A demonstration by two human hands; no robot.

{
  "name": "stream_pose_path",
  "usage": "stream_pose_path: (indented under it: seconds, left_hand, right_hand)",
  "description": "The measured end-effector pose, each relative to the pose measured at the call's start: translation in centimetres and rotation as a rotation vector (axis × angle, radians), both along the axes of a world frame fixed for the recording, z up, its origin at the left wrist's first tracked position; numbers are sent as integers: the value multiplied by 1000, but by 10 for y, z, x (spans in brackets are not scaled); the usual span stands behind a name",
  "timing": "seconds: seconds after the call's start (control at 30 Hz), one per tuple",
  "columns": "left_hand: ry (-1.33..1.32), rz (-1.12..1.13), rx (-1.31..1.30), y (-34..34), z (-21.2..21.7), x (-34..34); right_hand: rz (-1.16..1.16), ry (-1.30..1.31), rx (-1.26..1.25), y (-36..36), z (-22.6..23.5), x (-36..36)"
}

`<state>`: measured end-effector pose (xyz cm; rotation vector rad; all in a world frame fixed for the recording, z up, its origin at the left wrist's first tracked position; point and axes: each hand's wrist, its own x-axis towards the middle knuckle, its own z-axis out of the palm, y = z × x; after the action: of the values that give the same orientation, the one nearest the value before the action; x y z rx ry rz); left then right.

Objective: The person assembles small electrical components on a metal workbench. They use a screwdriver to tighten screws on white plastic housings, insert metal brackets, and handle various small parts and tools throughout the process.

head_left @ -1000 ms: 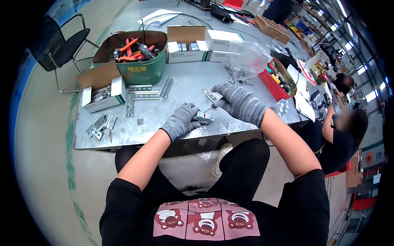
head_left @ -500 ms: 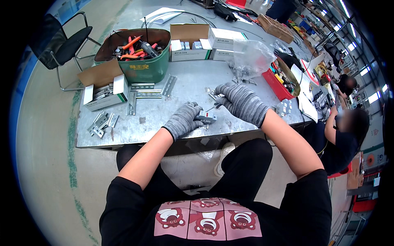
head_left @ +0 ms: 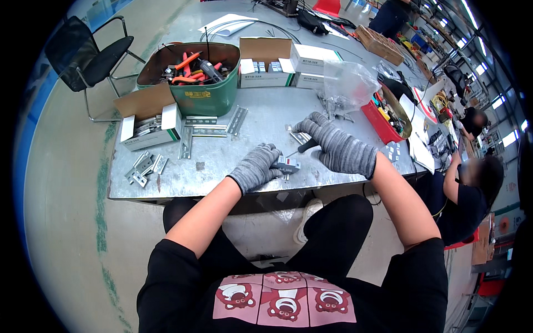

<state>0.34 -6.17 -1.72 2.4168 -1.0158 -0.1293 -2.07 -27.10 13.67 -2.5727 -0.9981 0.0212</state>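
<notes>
My left hand [head_left: 257, 168], in a grey knitted glove, is closed round a small grey boxy electrical device [head_left: 288, 164] near the table's front edge. A bit of metal shows beneath the device. My right hand [head_left: 340, 147], gloved alike, grips a screwdriver [head_left: 307, 146] by its black handle. Its thin shaft slopes down left to the device's upper side; whether the tip sits in a screw cannot be made out. Just beyond the right hand's fingers lie small metal pieces [head_left: 300, 136], partly hidden by the glove.
Metal rails [head_left: 210, 131] and short brackets [head_left: 145, 168] lie at left, by an open carton [head_left: 149, 139]. Behind stand a green tool bin [head_left: 205, 102], a carton of devices [head_left: 266, 79] and a plastic bag [head_left: 350, 80]. A red bin [head_left: 382, 124] is at right; a co-worker [head_left: 472, 191] sits beyond.
The whole view has shifted slightly. My right hand has turned, and the screwdriver's black handle now shows plainly. My left hand still holds the grey device.
</notes>
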Motion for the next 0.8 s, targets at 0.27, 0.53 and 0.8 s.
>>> stream_pose_path:
  seconds: [0.27, 0.53, 0.8]
  left_hand:
    - [-6, -1, 18, -2, 3, -2]
    - [13, 0, 24, -3, 4, -1]
    - [-20, 4, -11, -2, 0, -2]
  right_hand:
    - [-186, 141, -6, 8, -4, 4]
    - [-234, 137, -241, 8, 2, 0]
    - [-184, 58, -153, 1, -20, 6]
